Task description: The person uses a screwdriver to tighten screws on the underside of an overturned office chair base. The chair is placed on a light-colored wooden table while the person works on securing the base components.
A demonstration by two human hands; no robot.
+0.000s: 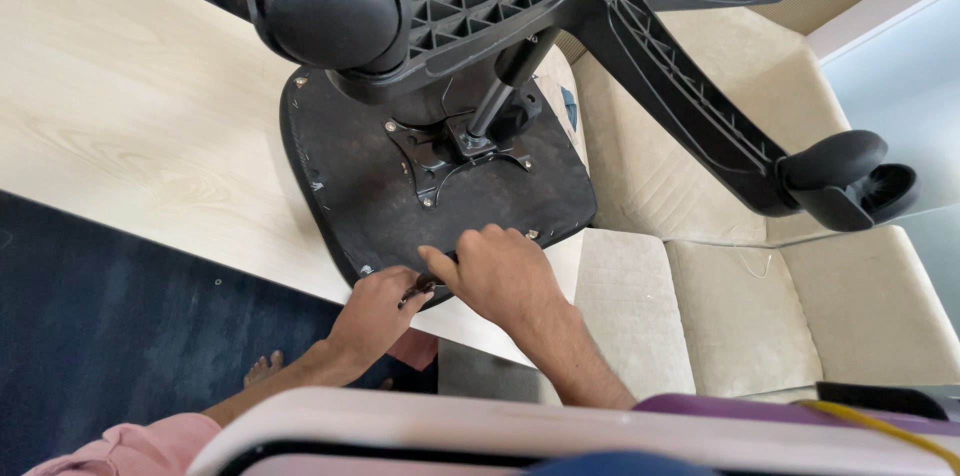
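An office chair lies upside down on a light wooden table [120, 106]. Its black seat underside [380, 196] faces up, with the metal mounting plate [450, 151] and gas column at the middle. The black star base [640, 46] with castors [330, 11] rises toward me. My left hand [378, 314] and my right hand [495, 271] meet at the seat's near edge. Both pinch something small and dark between them; it is too hidden to name. My right hand's fingers rest on the seat edge.
A beige cushioned sofa [740, 316] stands to the right of the table. Dark blue carpet [100, 336] covers the floor at left, with a bare foot [263, 368] below the table edge. Another castor [850, 176] juts out at right. A yellow cable [880, 421] lies near the bottom.
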